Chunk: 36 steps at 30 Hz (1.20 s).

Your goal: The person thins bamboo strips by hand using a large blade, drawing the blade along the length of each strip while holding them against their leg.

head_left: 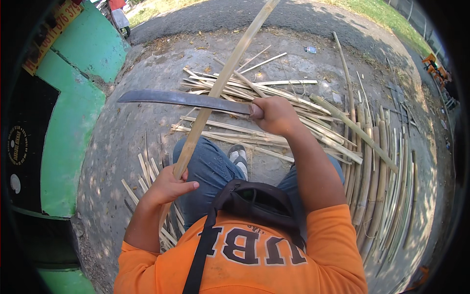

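My left hand (169, 186) is closed round the lower part of a long bamboo strip (199, 125), its thumb stretched out to the side. The strip slants up and away to the right, past the top of the view. My right hand (277, 115) grips the short handle of a machete (183, 99). Its long dark blade points left and crosses the strip above my knees; whether the edge touches the strip I cannot tell. Beyond my knees, a loose pile of split bamboo strips (289, 100) lies on the ground.
Whole bamboo poles (364, 181) and thin strips lie side by side at the right. More split pieces (147, 171) lie beside my left leg. A green wall (73, 127) stands at the left. A black bag (257, 201) rests on my lap. Asphalt (210, 22) runs across the far side.
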Available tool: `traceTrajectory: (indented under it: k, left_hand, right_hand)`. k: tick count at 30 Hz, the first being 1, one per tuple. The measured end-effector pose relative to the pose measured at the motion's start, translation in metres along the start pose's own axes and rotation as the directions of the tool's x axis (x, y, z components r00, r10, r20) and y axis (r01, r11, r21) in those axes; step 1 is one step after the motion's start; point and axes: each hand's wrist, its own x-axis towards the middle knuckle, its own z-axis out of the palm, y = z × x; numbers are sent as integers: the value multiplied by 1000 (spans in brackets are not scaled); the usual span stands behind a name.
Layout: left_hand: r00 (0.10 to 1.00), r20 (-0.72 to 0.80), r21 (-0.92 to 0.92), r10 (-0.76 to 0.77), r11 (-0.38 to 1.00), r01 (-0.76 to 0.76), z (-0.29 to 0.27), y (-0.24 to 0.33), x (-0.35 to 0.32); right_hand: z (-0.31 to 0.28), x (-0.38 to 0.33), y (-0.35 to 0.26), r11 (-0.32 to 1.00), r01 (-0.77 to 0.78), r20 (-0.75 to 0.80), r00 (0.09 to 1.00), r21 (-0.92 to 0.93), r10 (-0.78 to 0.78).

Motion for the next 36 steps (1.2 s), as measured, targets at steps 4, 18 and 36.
traceTrajectory:
  k: [4,18,36]
  left_hand:
    - [1000,-15,27,18,999,-17,-2,8,-1]
    - [989,-76,63,129,990,-125,11,7,17]
    - [987,-128,61,94,994,-87,13,-17,15]
  right_hand:
    - [1,-1,-4,999,-12,-16,1000,42,12]
    - [10,1,-19,998,29,53,998,-59,-26]
    - [2,-5,-21,998,-60,-18,998,22,61]
